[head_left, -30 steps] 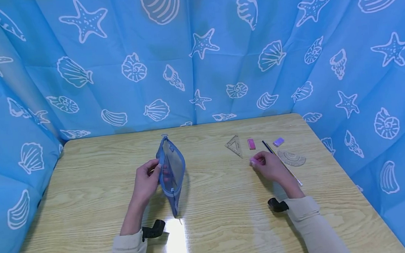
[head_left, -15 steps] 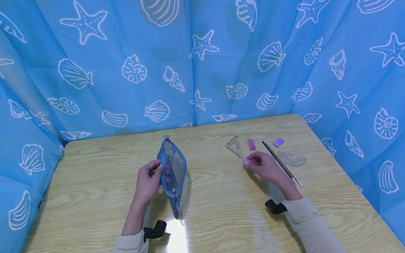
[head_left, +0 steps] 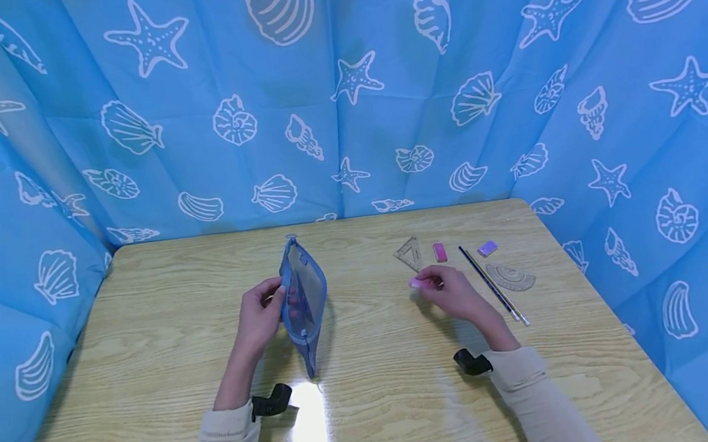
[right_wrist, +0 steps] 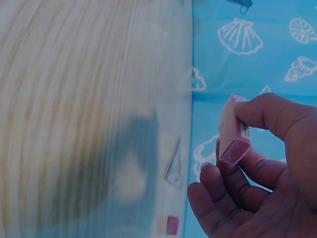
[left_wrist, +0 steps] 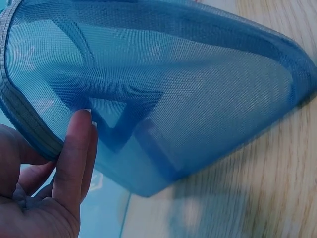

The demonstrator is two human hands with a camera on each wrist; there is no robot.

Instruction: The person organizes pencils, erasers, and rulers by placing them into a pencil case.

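My left hand (head_left: 262, 314) grips the rim of a blue mesh zip pouch (head_left: 312, 302), which stands upright with its mouth open. Through the mesh (left_wrist: 223, 99) in the left wrist view, a dark triangular shape (left_wrist: 136, 101) and a small bar-like shape (left_wrist: 153, 148) show inside the pouch. My right hand (head_left: 455, 295) pinches a pink eraser (right_wrist: 234, 133) between thumb and fingers, held above the table to the right of the pouch. Just behind that hand lie a clear set square (head_left: 408, 254) and another pink eraser (head_left: 439, 252).
Two pencils (head_left: 491, 282) lie side by side to the right of my right hand. Beyond them are a purple eraser (head_left: 488, 248) and a clear protractor (head_left: 510, 277). A blue shell-patterned curtain (head_left: 330, 97) hangs behind the wooden table (head_left: 382, 401).
My right hand has moved left toward the pouch with the pink eraser, uncovering more of the pencils. The left hand and pouch have shifted very slightly right.
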